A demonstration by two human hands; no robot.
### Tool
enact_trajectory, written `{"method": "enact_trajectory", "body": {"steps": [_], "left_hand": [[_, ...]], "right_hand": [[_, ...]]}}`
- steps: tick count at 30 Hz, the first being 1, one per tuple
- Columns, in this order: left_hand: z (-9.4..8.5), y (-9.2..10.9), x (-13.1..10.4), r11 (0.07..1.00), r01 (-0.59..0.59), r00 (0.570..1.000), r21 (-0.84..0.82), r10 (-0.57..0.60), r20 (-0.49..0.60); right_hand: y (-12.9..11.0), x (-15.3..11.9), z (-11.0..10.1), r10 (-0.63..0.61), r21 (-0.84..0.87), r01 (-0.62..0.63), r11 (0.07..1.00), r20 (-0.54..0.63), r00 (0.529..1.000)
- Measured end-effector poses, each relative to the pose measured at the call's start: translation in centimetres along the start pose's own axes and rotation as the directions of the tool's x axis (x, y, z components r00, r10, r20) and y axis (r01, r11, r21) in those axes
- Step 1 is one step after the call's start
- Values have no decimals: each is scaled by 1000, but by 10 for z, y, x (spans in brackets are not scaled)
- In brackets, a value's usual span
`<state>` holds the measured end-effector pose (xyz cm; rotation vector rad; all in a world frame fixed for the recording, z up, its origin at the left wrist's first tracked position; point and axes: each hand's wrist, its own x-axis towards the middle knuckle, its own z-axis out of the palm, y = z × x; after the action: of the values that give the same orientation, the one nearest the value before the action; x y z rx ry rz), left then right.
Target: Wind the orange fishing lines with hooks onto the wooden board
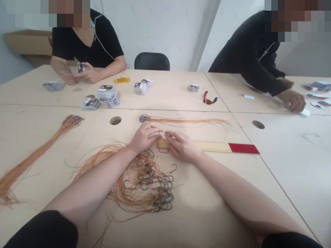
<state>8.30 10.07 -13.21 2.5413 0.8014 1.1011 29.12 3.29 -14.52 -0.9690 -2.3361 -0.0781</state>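
Between my two hands, above the near end of a flat wooden stick (212, 146) with a red end, is a fish hook (160, 132). My left hand (145, 137) pinches the hook's curved side. On its other side, the fingers of my right hand (182, 144) close on the shank; any line there is too fine to make out. Below my left forearm lies a loose pile of fish hooks (162, 193) with orange lines (113, 186). Just beyond my hands, a straight bundle of hooked orange lines (181, 120) stretches to the right.
Another bundle of orange lines (43, 155) lies at the left. Stacked small plastic boxes (106, 92), yellow bands (121, 80) and red-handled pliers (210, 100) are farther back. Round holes (115, 120) pierce the table. Two people work across it, near a black chair (152, 62).
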Motion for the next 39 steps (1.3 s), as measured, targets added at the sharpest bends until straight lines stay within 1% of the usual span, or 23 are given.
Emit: {"method": "enact_trajectory", "body": {"steps": [3, 5, 7, 9, 11, 13, 14, 16, 18, 20, 21, 24, 27, 31, 34, 37, 39], "left_hand": [[0, 0, 0, 1000, -2, 1000, 5, 3, -10], [-1, 0, 0, 1000, -10, 1000, 11, 10, -17], [-2, 0, 0, 1000, -19, 999, 25, 20, -26], [-2, 0, 0, 999, -20, 999, 45, 21, -35], [-3, -1, 0, 998, -8, 999, 69, 12, -52], [-3, -2, -1, 995, 14, 997, 95, -7, -72], [-3, -2, -1, 994, 27, 997, 107, -19, -80], [-3, -2, -1, 989, 59, 995, 133, -48, -88], [-3, -2, -1, 983, 97, 992, 158, -82, -98], [-3, -1, 0, 976, 126, 988, 176, -107, -113], [-3, 0, 0, 974, 135, 986, 182, -115, -118], [-4, 2, 0, 972, 140, 985, 188, -117, -128], [-4, 4, 0, 970, 156, 982, 187, -131, -135], [-5, 4, 1, 960, 206, 972, 189, -179, -149], [-5, -1, 2, 948, 264, 956, 178, -232, -178], [-6, -10, 2, 923, 342, 927, 174, -301, -223], [-6, -18, 1, 899, 402, 902, 175, -355, -247]], "right_hand": [[-1, -1, 1, 8, 2, -8, 1000, 19, 1000], [-1, -1, 0, 36, 7, -36, 999, 35, 999], [-1, -1, -3, 104, 14, -105, 994, 59, 993], [0, -2, -10, 209, 36, -214, 976, 99, 973], [3, -3, -21, 324, 95, -343, 934, 171, 930], [8, -4, -36, 412, 172, -468, 867, 284, 866], [11, -4, -44, 433, 199, -520, 831, 357, 828], [17, -5, -59, 420, 216, -587, 780, 515, 747], [22, -6, -72, 354, 213, -601, 770, 642, 680], [26, -6, -85, 300, 208, -598, 774, 712, 635], [27, -6, -91, 289, 202, -597, 777, 727, 623], [28, -6, -111, 307, 175, -595, 785, 723, 618], [28, -7, -133, 344, 147, -595, 790, 697, 629], [29, -12, -158, 400, 127, -614, 779, 654, 642], [34, -18, -172, 462, 99, -658, 747, 635, 619], [44, -28, -182, 556, 8, -694, 720, 592, 584], [56, -39, -186, 663, -89, -724, 684, 490, 566]]}}
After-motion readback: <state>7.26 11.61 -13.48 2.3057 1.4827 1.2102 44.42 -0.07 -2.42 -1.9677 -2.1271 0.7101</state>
